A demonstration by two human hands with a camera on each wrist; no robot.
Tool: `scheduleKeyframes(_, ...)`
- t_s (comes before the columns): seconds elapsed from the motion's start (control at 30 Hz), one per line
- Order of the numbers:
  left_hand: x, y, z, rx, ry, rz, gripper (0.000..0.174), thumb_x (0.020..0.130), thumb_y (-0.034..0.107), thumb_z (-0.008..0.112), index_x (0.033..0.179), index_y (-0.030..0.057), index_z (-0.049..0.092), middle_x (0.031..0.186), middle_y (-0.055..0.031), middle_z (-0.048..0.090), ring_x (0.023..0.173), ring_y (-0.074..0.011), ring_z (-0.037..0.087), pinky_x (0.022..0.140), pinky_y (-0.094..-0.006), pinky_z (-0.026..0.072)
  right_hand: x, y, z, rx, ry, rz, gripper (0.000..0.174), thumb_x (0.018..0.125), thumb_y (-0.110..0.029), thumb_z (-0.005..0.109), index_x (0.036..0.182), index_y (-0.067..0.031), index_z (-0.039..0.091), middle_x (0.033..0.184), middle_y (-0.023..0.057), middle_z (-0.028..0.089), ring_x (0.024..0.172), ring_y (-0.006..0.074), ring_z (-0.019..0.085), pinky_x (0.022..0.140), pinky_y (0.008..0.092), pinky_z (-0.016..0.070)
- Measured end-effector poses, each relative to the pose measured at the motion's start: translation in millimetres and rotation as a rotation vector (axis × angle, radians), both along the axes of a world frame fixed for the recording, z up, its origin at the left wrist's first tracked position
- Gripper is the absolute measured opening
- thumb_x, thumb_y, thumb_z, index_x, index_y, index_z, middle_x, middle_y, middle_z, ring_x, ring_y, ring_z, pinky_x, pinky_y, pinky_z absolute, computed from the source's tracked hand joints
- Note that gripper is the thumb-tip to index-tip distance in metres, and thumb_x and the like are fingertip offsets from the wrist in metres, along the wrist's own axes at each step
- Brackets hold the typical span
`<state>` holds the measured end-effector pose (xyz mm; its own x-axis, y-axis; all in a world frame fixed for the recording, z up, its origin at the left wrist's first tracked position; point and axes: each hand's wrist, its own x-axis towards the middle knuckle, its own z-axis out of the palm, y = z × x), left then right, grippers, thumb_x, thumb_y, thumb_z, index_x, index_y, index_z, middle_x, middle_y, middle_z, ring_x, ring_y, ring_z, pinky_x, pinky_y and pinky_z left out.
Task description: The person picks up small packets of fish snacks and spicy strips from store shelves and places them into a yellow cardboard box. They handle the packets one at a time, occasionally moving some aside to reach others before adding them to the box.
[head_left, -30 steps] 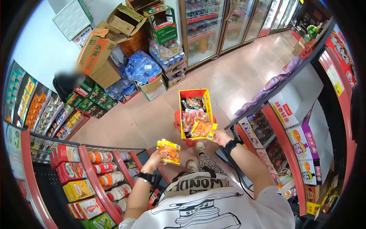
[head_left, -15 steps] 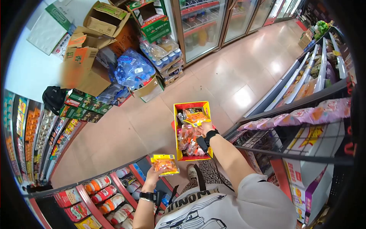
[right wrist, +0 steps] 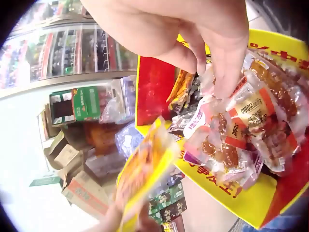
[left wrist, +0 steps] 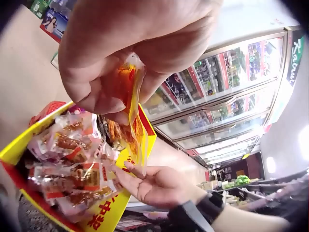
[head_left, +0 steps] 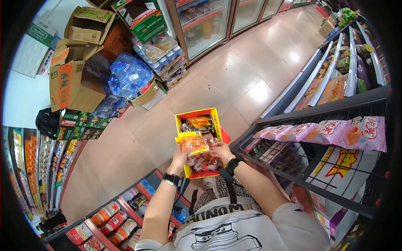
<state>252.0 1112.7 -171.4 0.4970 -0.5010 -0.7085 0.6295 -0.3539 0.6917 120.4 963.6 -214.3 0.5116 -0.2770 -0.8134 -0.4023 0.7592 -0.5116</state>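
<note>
My left hand grips a flat snack packet with yellow edges and orange contents, over the left part of a yellow and red carton. In the left wrist view the packet stands edge-on between thumb and fingers. My right hand reaches into the carton with its fingers extended downward. Its fingertips touch the clear bags of brown, glazed-looking snacks heaped inside. Another orange packet lies at the carton's far end, beside darker packets.
Shelving with pink bags flanks the carton on the right. Bottles line a shelf at lower left. Cardboard boxes and wrapped bottles are stacked at the far left, near glass-door fridges. Tiled floor lies beyond.
My right hand laid its orange packet in the carton's far end, let go, and moved back to the nearer bags. My left hand brought its packet rightward from beside the carton to over it.
</note>
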Motion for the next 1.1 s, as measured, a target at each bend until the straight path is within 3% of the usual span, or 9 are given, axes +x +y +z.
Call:
scheduleKeyframes(0.03,3.6,-10.4,-17.1,-0.004,0.001,-0.004,0.038,0.084,0.007,0.05,0.12,0.0026,0.038,0.104,-0.0064,0.055,0.088,-0.0144,0.055,0.067,-0.0265,0.0463,-4.8,-2.0,5.6,-0.021,-0.036,0.028,0.016,0.08,-0.003,0.05,0.096,-0.0009,0.049,0.091,0.0117,0.058,0.077,0.0209,0.06,0.067,0.0304,0.0501)
scheduleKeyframes(0.13,15.3,-39.4,-43.0,-0.066,0.072,0.065,0.031,0.081,0.007,0.054,0.111,0.0045,0.043,0.09,-0.0061,0.058,0.064,-0.0115,0.056,0.048,-0.0216,0.0433,-17.9,-7.9,10.7,-0.04,-0.027,0.101,0.013,0.079,-0.004,0.054,0.091,-0.0016,0.051,0.084,0.0096,0.059,0.072,0.0171,0.059,0.062,0.0263,0.0483)
scheduleKeyframes(0.3,21.6,-65.6,-57.6,-0.041,0.127,0.101,0.043,0.078,-0.002,0.052,0.116,0.0089,0.035,0.088,-0.0098,0.055,0.066,-0.0158,0.057,0.046,-0.0247,0.0466,-36.0,-12.4,39.0,0.014,-0.012,0.212,0.012,0.081,-0.01,0.054,0.091,-0.0033,0.054,0.079,0.0069,0.059,0.07,0.0145,0.058,0.061,0.0264,0.0475)
scheduleKeyframes(0.4,18.4,-68.6,-60.4,0.139,0.056,0.218,0.051,0.074,-0.009,0.053,0.117,0.0091,0.033,0.093,-0.0131,0.053,0.07,-0.0189,0.058,0.047,-0.0262,0.0478,-53.1,-10.0,26.0,-0.035,-0.001,0.287,0.013,0.082,-0.013,0.053,0.091,-0.0038,0.054,0.081,0.0052,0.058,0.071,0.0135,0.058,0.064,0.0262,0.0474)
scheduleKeyframes(0.53,21.2,-50.8,-58.0,0.067,-0.167,0.03,0.062,0.072,-0.007,0.054,0.126,0.0016,0.025,0.107,-0.0141,0.051,0.087,-0.0209,0.056,0.072,-0.0302,0.0466,-70.1,-10.2,42.4,-0.041,-0.022,0.338,0.014,0.082,-0.014,0.054,0.091,-0.0032,0.054,0.082,0.0044,0.058,0.072,0.0131,0.057,0.066,0.0259,0.0478)
scheduleKeyframes(0.7,8.5,-16.6,-12.6,0.144,-0.135,-0.078,0.063,0.077,0.006,0.055,0.131,0.0019,0.023,0.109,-0.012,0.051,0.086,-0.018,0.056,0.07,-0.0272,0.0453,-98.3,-5.8,55.0,-0.062,-0.072,0.281,0.014,0.083,-0.013,0.053,0.092,-0.0016,0.054,0.08,0.0051,0.059,0.07,0.0128,0.057,0.064,0.0252,0.0479)
scheduleKeyframes(0.77,2.1,5.3,0.4,0.084,-0.022,-0.172,0.06,0.081,0.013,0.053,0.132,0.0033,0.024,0.12,-0.0149,0.045,0.106,-0.0204,0.046,0.08,-0.0291,0.042,-112.7,0.1,61.7,-0.2,-0.112,0.255,0.014,0.084,-0.012,0.052,0.092,-0.0014,0.054,0.078,0.0055,0.06,0.07,0.0124,0.058,0.063,0.0246,0.0478)
scheduleKeyframes(0.93,-25.4,64.5,34.7,-0.038,0.088,-0.223,0.051,0.083,0.014,0.051,0.129,0.0058,0.031,0.113,-0.0114,0.05,0.098,-0.0198,0.051,0.084,-0.0341,0.0437,-169.8,26.4,104.6,-0.35,-0.131,0.187,0.015,0.084,-0.015,0.051,0.096,-0.0053,0.053,0.089,0.0061,0.059,0.076,0.0122,0.059,0.067,0.024,0.0468)
scheduleKeyframes(1.1,-31.2,109.3,51.4,0.008,0.024,-0.301,0.043,0.085,0.013,0.047,0.126,0.0065,0.036,0.121,-0.0128,0.045,0.103,-0.0221,0.049,0.082,-0.034,0.0438,-245.2,71.6,163.8,-0.424,-0.131,-0.026,0.018,0.085,-0.017,0.051,0.098,-0.0046,0.053,0.089,0.0061,0.06,0.08,0.0134,0.06,0.068,0.0241,0.0468)
